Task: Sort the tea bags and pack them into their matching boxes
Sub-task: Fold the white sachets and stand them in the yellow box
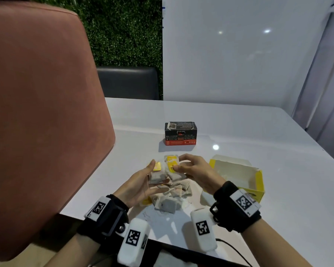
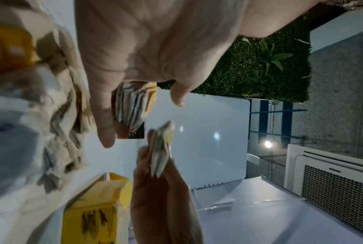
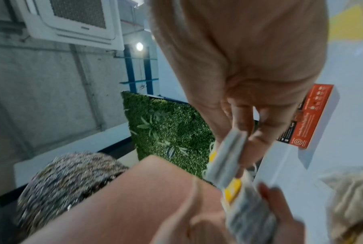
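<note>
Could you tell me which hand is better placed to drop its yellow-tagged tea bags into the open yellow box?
Probably the right hand: the yellow box lies open just beside it.

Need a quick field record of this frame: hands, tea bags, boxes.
left hand: holds stack of yellow-tagged tea bags
right hand: pinches a few tea bags
loose pile: on table, below both hands
yellow box: open, right of pile
black box: behind pile, apparently closed

An office-like meeting room is suggested by a white table [image 1: 239, 132], padded chair [image 1: 37, 112], artificial green wall [image 1: 123, 31] and ceiling air-conditioner [image 2: 333, 178].
</note>
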Tool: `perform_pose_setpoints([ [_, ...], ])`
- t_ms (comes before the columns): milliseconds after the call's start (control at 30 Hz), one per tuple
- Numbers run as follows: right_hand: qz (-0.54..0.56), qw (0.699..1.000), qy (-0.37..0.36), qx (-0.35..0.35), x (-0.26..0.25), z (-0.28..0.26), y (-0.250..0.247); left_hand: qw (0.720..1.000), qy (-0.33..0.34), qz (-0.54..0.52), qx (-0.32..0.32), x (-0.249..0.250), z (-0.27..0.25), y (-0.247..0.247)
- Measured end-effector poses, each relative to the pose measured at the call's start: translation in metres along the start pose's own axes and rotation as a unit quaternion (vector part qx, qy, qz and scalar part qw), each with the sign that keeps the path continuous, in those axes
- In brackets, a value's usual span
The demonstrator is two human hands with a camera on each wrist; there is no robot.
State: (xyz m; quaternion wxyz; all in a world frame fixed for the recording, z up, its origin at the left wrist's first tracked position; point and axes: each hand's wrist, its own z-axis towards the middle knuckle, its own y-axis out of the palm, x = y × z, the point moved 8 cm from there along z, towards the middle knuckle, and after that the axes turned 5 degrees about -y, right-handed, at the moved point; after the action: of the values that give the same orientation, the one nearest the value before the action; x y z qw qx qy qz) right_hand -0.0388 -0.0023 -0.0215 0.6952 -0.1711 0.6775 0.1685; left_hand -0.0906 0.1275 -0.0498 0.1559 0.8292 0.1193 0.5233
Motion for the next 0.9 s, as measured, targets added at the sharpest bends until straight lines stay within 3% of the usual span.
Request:
perform_pose_setpoints([
  [133, -0.04, 0.997, -0.063, 0.021, -0.002, 0.003, 0.013, 0.998, 0.02, -0.008, -0.051, 0.004, -0.003, 0.022],
  [267, -0.092, 0.99, -0.085, 0.059, -0.008, 0.008, 0.014, 0.999, 0.026, -0.02, -0.033, 0.006, -0.002, 0.023],
  [367, -0.199, 0.969, -0.099, 0.112, -0.014, 0.006, 0.012, 0.999, 0.023, -0.029, -0.017, 0.004, 0.0, 0.021],
  [467, -0.267, 0.953, -0.095, 0.105, -0.014, 0.001, 0.019, 0.997, 0.018, -0.07, -0.002, 0.002, 0.003, 0.017],
  [600, -0.175, 0.981, -0.038, 0.076, -0.008, -0.008, 0.014, 0.992, 0.004, -0.125, 0.015, -0.001, 0.006, 0.009],
  [900, -0.163, 0.984, -0.029, 0.061, -0.005, 0.001, 0.013, 0.987, 0.003, -0.161, 0.013, -0.001, 0.007, 0.012],
])
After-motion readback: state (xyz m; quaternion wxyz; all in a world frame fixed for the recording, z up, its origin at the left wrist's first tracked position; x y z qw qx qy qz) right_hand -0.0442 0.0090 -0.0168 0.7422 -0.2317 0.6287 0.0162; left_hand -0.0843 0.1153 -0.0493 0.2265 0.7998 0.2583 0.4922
